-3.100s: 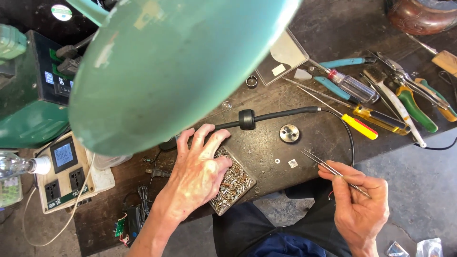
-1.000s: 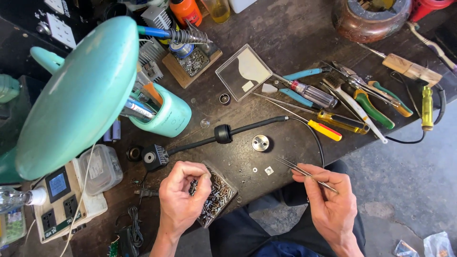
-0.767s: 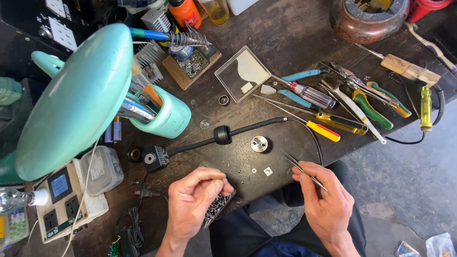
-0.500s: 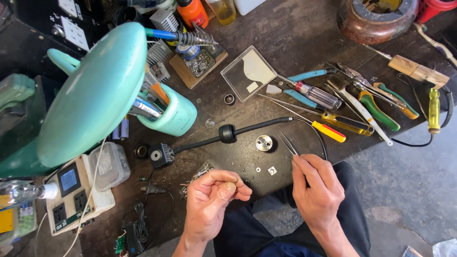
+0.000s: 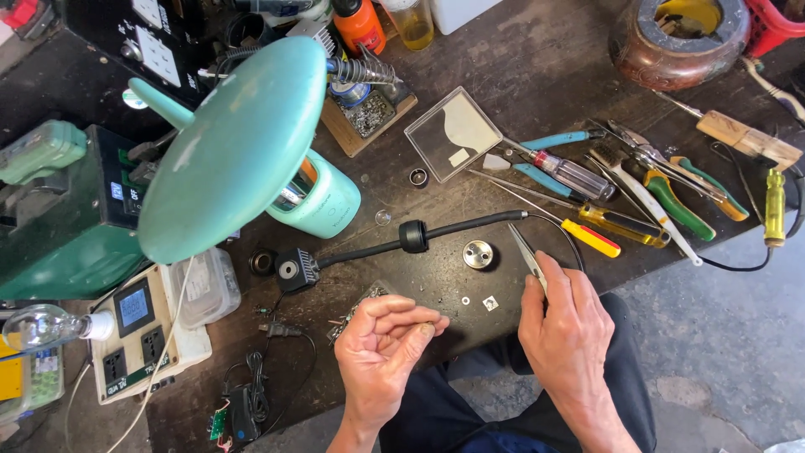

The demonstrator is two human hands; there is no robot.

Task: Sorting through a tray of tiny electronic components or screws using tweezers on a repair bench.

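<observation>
- Lately, the left hand (image 5: 381, 348) had lifted off the tray of small metal parts (image 5: 356, 309), its fingertips pinched on something too small to identify.
- Right hand (image 5: 563, 323) had drawn its tweezers (image 5: 526, 250) in, gripped upright above the counter (image 5: 436, 277).

The left hand (image 5: 381, 348) is hovering low in the middle of the view, back turned up towards the camera, its fingers curling inward and the thumb pressing against the fingertips (image 5: 423, 329) in a closed pinch; whatever sits in that pinch is too small to tell. The left forearm is running down out of the bottom edge. The right hand (image 5: 566, 323) is sitting just to the right, back up, fingers folding together around a thin pointed tool, wrist bending slightly as the forearm is angling down and to the right
</observation>
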